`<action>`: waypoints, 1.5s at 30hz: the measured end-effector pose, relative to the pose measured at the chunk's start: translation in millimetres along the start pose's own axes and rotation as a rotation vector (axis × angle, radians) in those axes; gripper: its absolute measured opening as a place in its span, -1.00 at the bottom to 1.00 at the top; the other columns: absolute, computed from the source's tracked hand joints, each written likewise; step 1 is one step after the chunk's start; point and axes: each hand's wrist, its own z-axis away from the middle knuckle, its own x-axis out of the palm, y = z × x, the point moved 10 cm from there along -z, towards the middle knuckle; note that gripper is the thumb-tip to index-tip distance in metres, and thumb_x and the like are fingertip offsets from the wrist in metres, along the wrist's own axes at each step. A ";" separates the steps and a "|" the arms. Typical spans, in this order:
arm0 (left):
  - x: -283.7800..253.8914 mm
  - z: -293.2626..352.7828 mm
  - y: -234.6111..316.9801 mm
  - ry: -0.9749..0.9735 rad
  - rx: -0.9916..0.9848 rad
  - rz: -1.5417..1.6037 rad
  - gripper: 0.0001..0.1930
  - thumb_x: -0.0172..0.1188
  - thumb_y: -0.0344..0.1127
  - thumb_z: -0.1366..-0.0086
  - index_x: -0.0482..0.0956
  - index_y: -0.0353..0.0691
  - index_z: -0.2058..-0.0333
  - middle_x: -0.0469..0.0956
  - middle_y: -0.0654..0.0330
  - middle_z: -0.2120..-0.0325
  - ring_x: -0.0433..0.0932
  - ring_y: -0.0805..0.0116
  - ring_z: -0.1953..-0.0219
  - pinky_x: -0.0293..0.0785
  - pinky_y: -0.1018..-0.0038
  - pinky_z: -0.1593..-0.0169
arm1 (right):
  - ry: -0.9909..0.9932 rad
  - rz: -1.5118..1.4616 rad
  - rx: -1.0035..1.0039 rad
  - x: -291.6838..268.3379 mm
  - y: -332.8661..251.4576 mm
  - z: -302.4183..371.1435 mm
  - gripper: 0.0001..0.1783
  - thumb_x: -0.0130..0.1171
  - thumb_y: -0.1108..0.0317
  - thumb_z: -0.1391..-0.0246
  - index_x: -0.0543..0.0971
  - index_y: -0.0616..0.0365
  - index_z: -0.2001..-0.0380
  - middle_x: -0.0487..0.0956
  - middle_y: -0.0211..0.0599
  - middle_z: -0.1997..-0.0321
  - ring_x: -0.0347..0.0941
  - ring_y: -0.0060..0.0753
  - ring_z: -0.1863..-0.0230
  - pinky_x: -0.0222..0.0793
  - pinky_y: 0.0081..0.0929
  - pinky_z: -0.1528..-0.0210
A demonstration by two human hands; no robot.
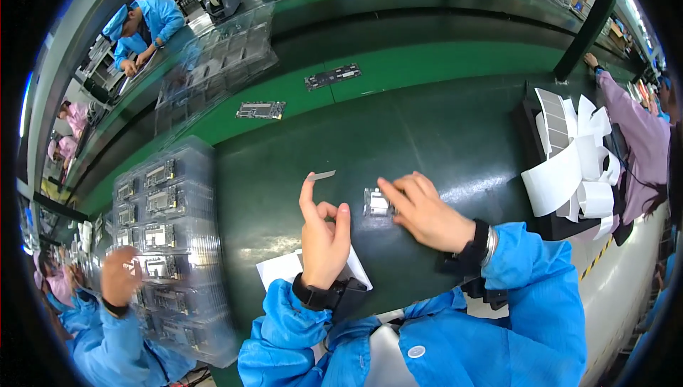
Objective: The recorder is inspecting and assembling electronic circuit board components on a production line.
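Note:
My left hand (324, 237) is raised over the table, index finger stretched up and the other fingers curled. A thin grey strip (323, 175) clings to that index fingertip, like a small label. Under the fingers of my right hand (427, 213) lies a small circuit board (377, 202) with silvery shield parts. The fingertips press on its right side, so part of it is hidden. A white sheet (279, 268) lies partly beneath my left wrist.
Left stands a stack of clear trays (192, 245) with circuit boards; a co-worker's blurred hand (121, 277) reaches over it. Two boards, one green-grey (261, 109) and one dark (333, 76), lie on the green strip. Right, a black box (530, 131) holds curled white label strips (558, 181).

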 end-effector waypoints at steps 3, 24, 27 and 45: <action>-13.7 0.6 -6.4 0.035 -0.003 -0.008 -0.33 0.02 -0.49 -0.28 -0.11 -0.17 -0.28 0.42 0.31 0.57 0.32 0.64 0.59 0.25 0.67 0.51 | 0.119 -0.020 0.010 -33.0 29.3 -35.2 -0.31 0.14 0.53 0.07 0.20 0.35 -0.18 0.36 0.04 0.06 0.33 0.04 0.06 0.28 -0.27 -0.04; -0.1 2.9 -0.6 -0.038 0.117 -0.006 -0.46 0.07 -0.46 -0.26 0.13 -0.28 -0.19 0.40 0.24 0.66 0.34 0.54 0.66 0.24 0.59 0.55 | 0.006 0.119 -0.021 11.1 161.5 -253.9 -0.70 0.11 0.23 -0.09 0.54 0.18 0.18 0.46 -0.15 0.02 0.32 -0.07 -0.07 0.27 -0.25 -0.05; 1.8 3.3 -0.9 -0.040 0.148 -0.029 -0.46 0.07 -0.46 -0.26 0.13 -0.28 -0.19 0.40 0.24 0.65 0.33 0.54 0.66 0.24 0.59 0.55 | 0.132 0.135 0.008 -1.6 162.0 -253.9 -0.73 0.05 0.24 -0.14 0.54 0.25 0.28 0.53 -0.07 0.21 0.43 -0.05 0.10 0.35 -0.20 0.08; 23.0 17.6 11.6 -0.322 0.103 0.185 -0.36 0.11 -0.50 -0.20 0.15 -0.13 -0.26 0.32 0.38 0.70 0.15 0.75 0.70 0.07 0.70 0.60 | 0.213 -1.411 0.870 25.0 75.1 1.8 -0.89 -0.10 0.42 -0.24 0.35 0.18 0.20 0.51 -0.21 0.13 0.51 -0.32 0.11 0.49 -0.26 0.02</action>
